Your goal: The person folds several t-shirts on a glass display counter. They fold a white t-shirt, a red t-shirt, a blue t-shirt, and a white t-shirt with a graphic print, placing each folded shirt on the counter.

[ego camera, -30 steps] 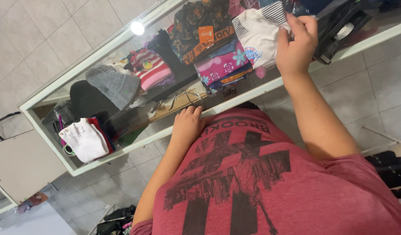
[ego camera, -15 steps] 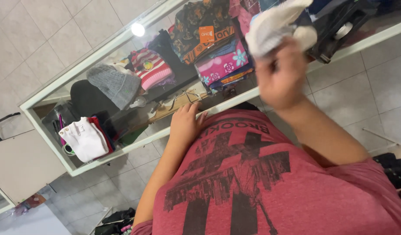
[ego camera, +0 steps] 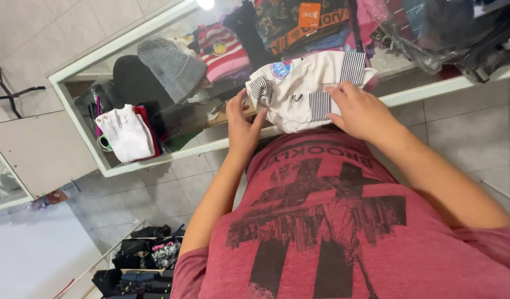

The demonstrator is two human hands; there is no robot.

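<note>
A white garment (ego camera: 299, 88) with black striped panels and a round patch lies bunched on the glass counter top (ego camera: 155, 152), close to my body. My right hand (ego camera: 363, 111) rests on its right side, fingers gripping the cloth near a striped panel. My left hand (ego camera: 241, 130) is at its left edge, thumb and fingers pinching the fabric. Under the glass sit a grey knit hat (ego camera: 169, 66), a red striped hat (ego camera: 224, 50) and a black hat (ego camera: 133, 83).
A white folded garment (ego camera: 126, 133) lies at the counter's left end. Colourful clothes and an orange tag (ego camera: 309, 14) fill the case; bagged items (ego camera: 432, 33) sit at the right. A low shelf with dark clothes (ego camera: 147, 260) stands on the tiled floor.
My right hand lifted the white garment from the far right of the counter and brought it down in front of me. My left hand moved from the counter edge onto the garment.
</note>
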